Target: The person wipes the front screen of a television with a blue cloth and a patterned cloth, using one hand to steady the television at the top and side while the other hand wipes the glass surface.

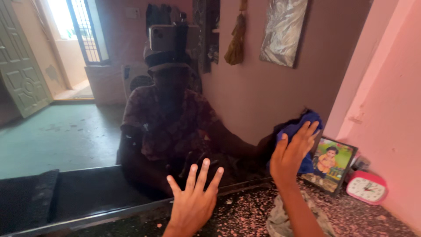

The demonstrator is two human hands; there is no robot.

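Note:
A large mirror (pixel 87 109) fills most of the view and shows the room behind me. My right hand (pixel 291 153) presses a blue cloth (pixel 307 120) against the mirror's lower right part, near its edge. My left hand (pixel 193 199) rests flat on the glass lower down, fingers spread, holding nothing. The mirror stands on a dark speckled stone counter (pixel 245 215).
A framed picture (pixel 333 164) leans at the mirror's right corner, with a small red alarm clock (pixel 367 188) beside it. A crumpled grey cloth (pixel 280 219) lies on the counter under my right arm. A pink wall (pixel 386 96) closes the right side.

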